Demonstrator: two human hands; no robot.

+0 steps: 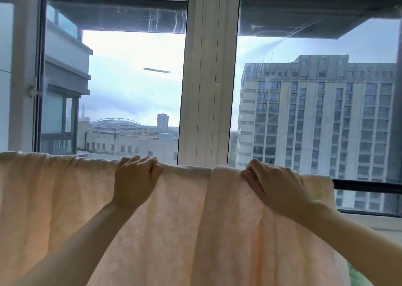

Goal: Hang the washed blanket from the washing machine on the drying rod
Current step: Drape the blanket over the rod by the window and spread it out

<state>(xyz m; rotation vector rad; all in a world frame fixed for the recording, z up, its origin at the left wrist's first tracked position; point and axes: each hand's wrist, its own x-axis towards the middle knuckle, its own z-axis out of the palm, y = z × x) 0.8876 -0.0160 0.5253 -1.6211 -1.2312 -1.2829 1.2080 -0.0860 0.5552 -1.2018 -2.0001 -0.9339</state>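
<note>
A pale peach blanket [65, 198] with a faint pattern hangs draped over the drying rod and fills the lower part of the head view. The dark rod [367, 186] shows only at the right, beyond the blanket's end; the rest is hidden under the cloth. My left hand [134, 181] grips the blanket's top fold near the middle, fingers curled over it. My right hand [276, 185] pinches a bunched fold at the top, a little to the right. Between the hands the cloth lies smooth over the rod; right of my right hand it is gathered in folds.
Straight ahead stands a large window with a white frame [206, 90], close behind the rod. A window sill [369, 220] runs at the lower right. Buildings show outside through the glass.
</note>
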